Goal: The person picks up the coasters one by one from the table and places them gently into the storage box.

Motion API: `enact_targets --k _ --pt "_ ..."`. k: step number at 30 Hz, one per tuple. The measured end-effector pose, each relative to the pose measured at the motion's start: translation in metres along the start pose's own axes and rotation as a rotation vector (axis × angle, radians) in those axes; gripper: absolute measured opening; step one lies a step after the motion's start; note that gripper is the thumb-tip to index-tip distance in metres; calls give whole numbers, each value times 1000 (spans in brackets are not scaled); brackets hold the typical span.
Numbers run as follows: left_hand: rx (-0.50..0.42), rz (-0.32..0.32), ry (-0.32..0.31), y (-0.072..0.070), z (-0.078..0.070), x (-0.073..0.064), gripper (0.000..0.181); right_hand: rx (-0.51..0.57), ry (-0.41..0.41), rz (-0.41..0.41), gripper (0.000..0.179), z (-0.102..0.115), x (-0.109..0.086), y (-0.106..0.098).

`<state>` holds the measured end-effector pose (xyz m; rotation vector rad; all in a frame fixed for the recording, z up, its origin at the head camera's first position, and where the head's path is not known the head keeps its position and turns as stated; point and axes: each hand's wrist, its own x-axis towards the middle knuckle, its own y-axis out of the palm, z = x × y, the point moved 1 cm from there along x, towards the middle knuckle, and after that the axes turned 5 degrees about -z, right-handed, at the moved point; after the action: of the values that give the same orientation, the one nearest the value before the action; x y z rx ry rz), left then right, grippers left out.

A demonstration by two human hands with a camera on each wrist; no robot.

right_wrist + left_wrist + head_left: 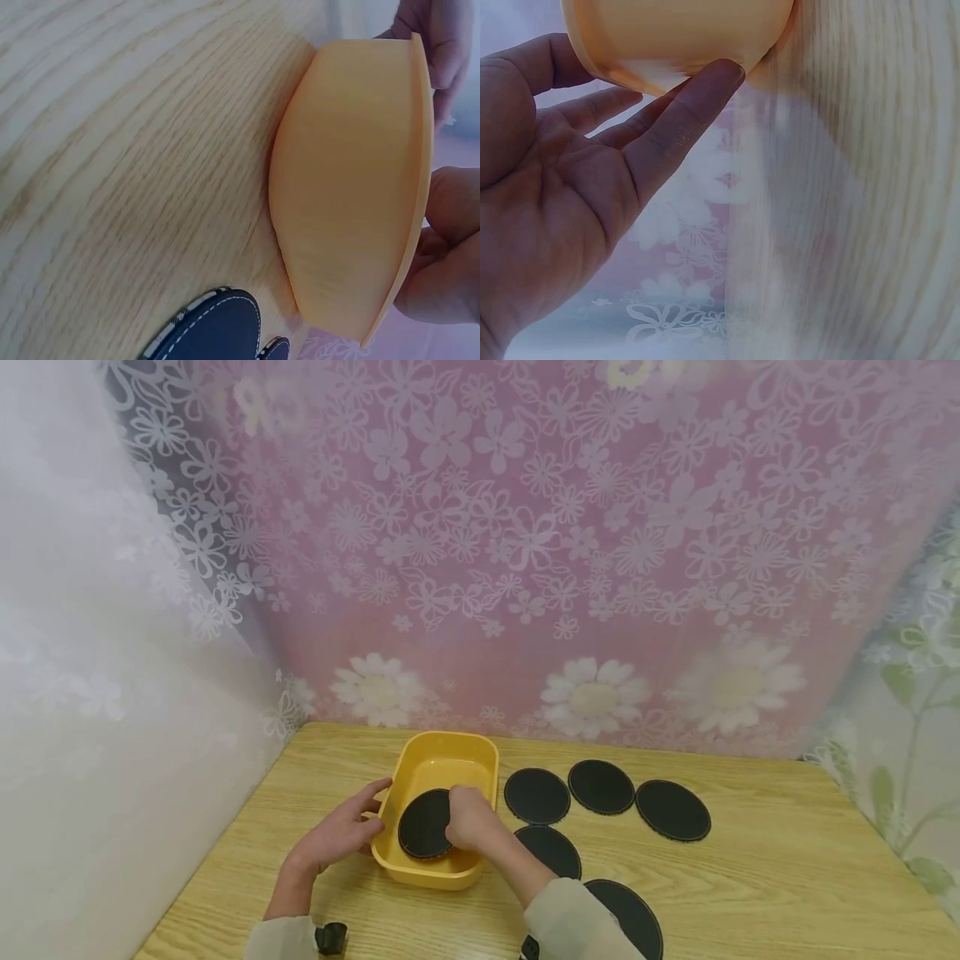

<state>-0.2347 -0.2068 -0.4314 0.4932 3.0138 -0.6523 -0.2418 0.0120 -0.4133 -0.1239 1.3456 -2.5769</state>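
Observation:
A yellow plastic bin (433, 878) stands on the table, with a round black coaster (423, 825) inside it. My right hand (471, 820) reaches over the bin's right rim and pinches this coaster at its right edge. In the right wrist view, the bin's wall hides part of the right hand (446, 262) and the coaster. At the left side, my left hand (345, 831) touches the bin's outer wall. The left wrist view shows its fingers (667, 135) stretched out against the bin (679, 37).
Right of the bin, several more black coasters lie flat, among them one (537, 796) close beside it and one (672, 810) farthest right. The right forearm partly covers the nearer coasters (630, 914). Flowered cloth (525, 568) hangs behind the wooden table (787, 860).

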Motion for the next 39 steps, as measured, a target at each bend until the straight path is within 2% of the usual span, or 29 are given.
enact_targets --k 2,8,13,20,28,33,36,39 --pt "3 -5 0 0 0 0 64 -28 20 6 17 1 1 2" --pt "1 7 -2 1 -2 -1 63 -60 91 -17 20 4 3 4" --pt "8 -1 0 1 -3 -1 63 -124 86 -20 16 6 6 9" --pt "6 -1 -3 2 -1 1 63 -202 109 -36 28 8 6 13" --pt "5 -14 -19 0 0 1 64 -226 101 -54 34 11 5 16" --pt "9 -17 -25 0 -1 1 64 -233 98 -35 37 11 5 17" --pt "5 -10 -27 1 -1 1 64 -238 99 -20 33 11 5 17" --pt "7 -13 -27 1 -1 0 63 -253 78 3 17 12 6 17"
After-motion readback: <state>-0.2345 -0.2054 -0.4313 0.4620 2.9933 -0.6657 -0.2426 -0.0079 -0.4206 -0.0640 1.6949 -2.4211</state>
